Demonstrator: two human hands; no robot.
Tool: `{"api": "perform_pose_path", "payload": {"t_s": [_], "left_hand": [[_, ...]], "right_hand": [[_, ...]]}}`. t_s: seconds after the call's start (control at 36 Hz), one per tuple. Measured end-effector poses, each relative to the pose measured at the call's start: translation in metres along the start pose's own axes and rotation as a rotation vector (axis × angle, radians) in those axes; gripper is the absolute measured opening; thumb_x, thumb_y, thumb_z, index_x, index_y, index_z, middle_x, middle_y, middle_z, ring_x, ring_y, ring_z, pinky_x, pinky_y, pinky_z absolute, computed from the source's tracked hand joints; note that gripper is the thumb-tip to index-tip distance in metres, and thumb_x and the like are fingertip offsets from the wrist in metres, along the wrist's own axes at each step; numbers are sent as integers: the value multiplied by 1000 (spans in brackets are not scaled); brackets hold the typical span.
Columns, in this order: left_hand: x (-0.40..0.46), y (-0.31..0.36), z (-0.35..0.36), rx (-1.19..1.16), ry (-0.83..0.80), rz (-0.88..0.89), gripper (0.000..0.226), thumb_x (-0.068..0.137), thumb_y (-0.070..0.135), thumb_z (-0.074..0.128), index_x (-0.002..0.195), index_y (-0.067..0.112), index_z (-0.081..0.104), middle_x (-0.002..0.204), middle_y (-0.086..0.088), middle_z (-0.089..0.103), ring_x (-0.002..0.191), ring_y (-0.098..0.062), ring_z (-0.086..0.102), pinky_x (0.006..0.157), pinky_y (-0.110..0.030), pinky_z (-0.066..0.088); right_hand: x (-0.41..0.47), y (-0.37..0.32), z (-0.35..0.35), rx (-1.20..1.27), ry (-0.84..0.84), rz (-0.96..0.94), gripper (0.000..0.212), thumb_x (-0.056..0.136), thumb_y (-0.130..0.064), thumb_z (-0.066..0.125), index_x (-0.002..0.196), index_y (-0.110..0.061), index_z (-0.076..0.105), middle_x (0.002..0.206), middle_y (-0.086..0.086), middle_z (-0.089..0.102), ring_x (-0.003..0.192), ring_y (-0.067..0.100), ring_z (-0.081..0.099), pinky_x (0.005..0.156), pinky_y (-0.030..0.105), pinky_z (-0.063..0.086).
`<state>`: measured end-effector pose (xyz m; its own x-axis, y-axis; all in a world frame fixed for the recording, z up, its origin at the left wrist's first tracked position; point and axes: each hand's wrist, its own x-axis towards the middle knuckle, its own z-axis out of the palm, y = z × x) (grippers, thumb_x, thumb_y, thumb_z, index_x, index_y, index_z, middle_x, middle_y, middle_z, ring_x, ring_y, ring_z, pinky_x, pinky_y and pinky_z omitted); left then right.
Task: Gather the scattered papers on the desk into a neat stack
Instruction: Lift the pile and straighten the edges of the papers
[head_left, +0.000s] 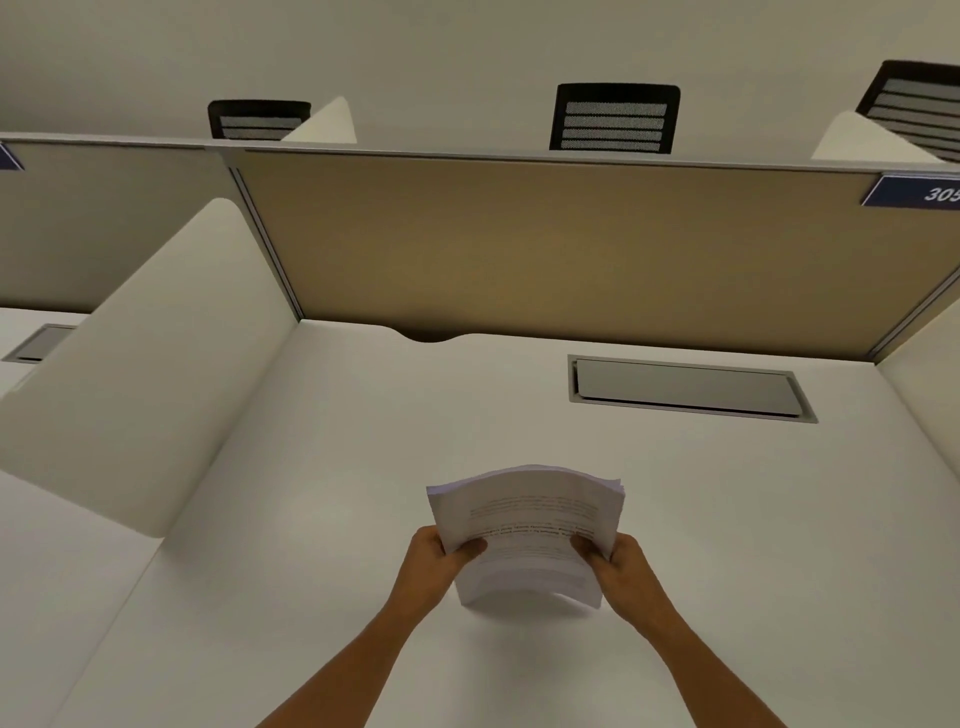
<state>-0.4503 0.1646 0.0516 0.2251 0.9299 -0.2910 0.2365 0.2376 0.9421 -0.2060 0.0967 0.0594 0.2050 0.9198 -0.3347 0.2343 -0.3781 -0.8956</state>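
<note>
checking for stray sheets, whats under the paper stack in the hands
Under the curved white printed paper stack, gripped by the left hand and right hand, only bare white desk top and a faint shadow show. The patch right behind its lower edge is covered.

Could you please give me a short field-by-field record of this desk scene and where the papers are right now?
papers: one stack of papers, printed text facing up, held upright and slightly bowed
left hand: grips the stack's left edge
right hand: grips the stack's right edge
desk: white, no loose sheets visible
hatch: grey cable flap, closed, behind the stack to the right
partition: tan panel at the desk's back
</note>
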Motion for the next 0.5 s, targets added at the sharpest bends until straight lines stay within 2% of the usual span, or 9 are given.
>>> {"api": "perform_pose_path", "payload": {"t_s": [0.08,0.14,0.17,0.19,0.25,0.33,0.39,0.42,0.5], "left_hand": [[7,18,-12,-35,64,79,17,74,37,80,90,39,76,93,10,79,92,-21,75,65,-21,60],[12,33,-23,-7,113,214,41,75,35,82,113,40,69,107,15,76,98,-8,73,71,-18,60],[15,41,-27,34,136,299,60,76,30,83,130,38,57,122,20,69,106,0,68,77,-14,58],[18,48,-32,82,151,370,79,77,28,83,144,34,42,139,22,57,117,6,61,85,-11,55],[22,63,-39,227,163,452,100,76,37,81,154,35,18,158,23,26,138,9,35,104,-10,38],[29,83,-44,492,-2,477,96,76,54,74,145,60,9,157,35,12,144,12,10,119,-25,20],[29,93,-40,556,-192,425,88,76,52,74,138,69,14,159,27,22,147,-4,24,119,-38,29],[29,95,-35,552,-268,399,84,77,50,74,138,69,18,159,21,29,145,-10,34,116,-38,34],[29,95,-22,524,-360,357,68,83,45,70,142,51,37,150,18,46,130,-6,51,108,-32,42]], "right_hand": [[5,-18,-11,-146,-43,-23,19,99,-29,59,91,-42,69,93,-17,74,89,9,71,66,12,52],[9,-31,-20,-251,-67,-51,22,99,-32,58,86,-46,67,89,-25,71,84,-1,68,64,8,47],[11,-38,-25,-304,-80,-65,21,99,-33,56,87,-47,66,88,-27,69,82,-4,66,62,7,45],[13,-45,-29,-366,-94,-81,20,100,-33,55,90,-46,67,87,-27,68,80,-5,65,61,8,44],[17,-57,-36,-507,-128,-121,20,101,-31,53,96,-39,72,89,-20,71,78,0,65,61,12,46],[23,-70,-39,-695,-189,-169,23,101,-26,51,109,-30,73,102,-8,74,82,15,67,68,25,52],[24,-80,-36,-782,-230,-184,25,101,-25,50,113,-29,71,108,-2,74,85,20,66,70,27,53],[25,-83,-33,-817,-251,-192,26,100,-25,50,115,-30,71,110,0,74,85,19,66,70,26,52],[23,-92,-24,-900,-292,-214,28,98,-28,49,116,-31,71,113,2,74,86,19,66,68,24,54]]}}
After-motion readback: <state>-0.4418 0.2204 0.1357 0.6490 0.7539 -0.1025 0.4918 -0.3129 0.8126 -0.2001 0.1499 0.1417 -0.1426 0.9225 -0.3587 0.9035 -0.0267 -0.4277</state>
